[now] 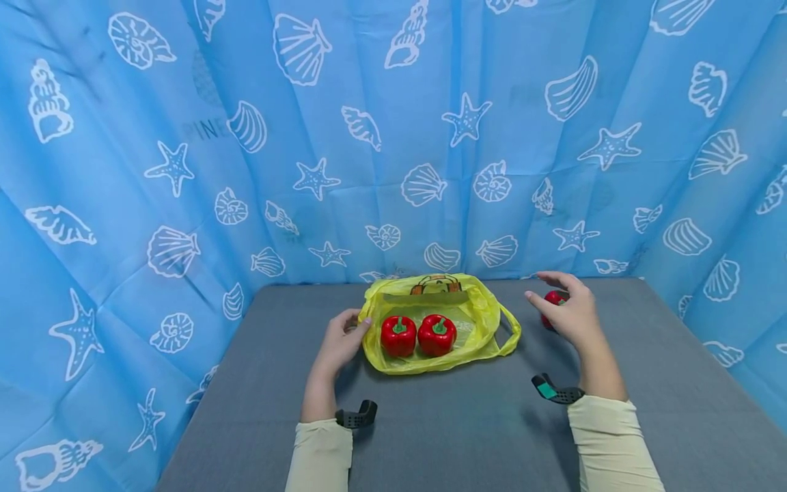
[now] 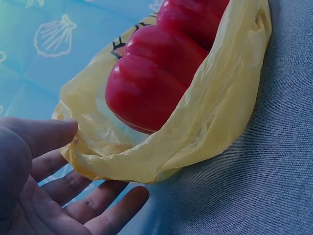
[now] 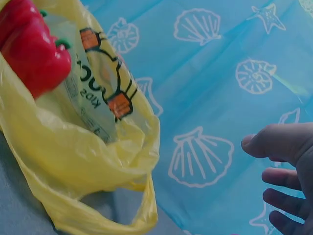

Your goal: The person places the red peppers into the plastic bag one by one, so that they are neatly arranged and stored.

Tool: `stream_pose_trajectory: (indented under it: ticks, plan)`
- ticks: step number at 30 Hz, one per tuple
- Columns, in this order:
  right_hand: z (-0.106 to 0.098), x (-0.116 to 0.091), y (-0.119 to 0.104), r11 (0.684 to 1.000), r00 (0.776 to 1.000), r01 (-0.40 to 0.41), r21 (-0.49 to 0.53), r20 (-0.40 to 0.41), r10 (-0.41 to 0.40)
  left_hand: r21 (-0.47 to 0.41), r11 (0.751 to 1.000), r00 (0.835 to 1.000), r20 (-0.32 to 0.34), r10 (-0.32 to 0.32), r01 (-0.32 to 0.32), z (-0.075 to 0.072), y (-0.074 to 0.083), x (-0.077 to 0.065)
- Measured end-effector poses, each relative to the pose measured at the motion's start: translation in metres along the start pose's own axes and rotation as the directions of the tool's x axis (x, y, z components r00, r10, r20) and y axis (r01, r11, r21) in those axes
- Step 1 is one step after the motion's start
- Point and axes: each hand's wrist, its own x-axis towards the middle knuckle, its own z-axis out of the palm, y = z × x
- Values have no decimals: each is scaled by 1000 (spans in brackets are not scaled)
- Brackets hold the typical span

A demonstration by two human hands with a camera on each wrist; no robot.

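Observation:
A yellow plastic bag (image 1: 488,311) lies with its mouth spread, and two red bell peppers (image 1: 398,335) with green stems sit side by side inside it. At the bag's left end, my left hand (image 1: 339,341) pinches the rim; in the left wrist view the thumb (image 2: 61,134) is over the edge and the fingers pass behind it. To the right of the bag, my right hand (image 1: 573,313) is held with thumb and fingers apart around the near side of another red bell pepper (image 1: 556,296). That hand partly hides the pepper, and no grip on it shows.
Everything stands on a grey cloth-covered table (image 1: 443,430). A blue curtain (image 1: 393,137) with white shell and starfish prints hangs behind it. The bag's handle loop (image 1: 514,335) sticks out on the right side, between the bag and my right hand.

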Motion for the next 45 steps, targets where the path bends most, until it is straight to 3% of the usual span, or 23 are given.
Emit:
stream_pose_trajectory:
  ticks: [12,45]
  plan:
    - [-7,0,14,990,997,-71,-119,14,73,2,1000,1000,1,2,-2,0,0,-2]
    - [-5,3,40,975,979,-202,-91,3,203,21,1000,1000,4,10,-10,2,0,-2]
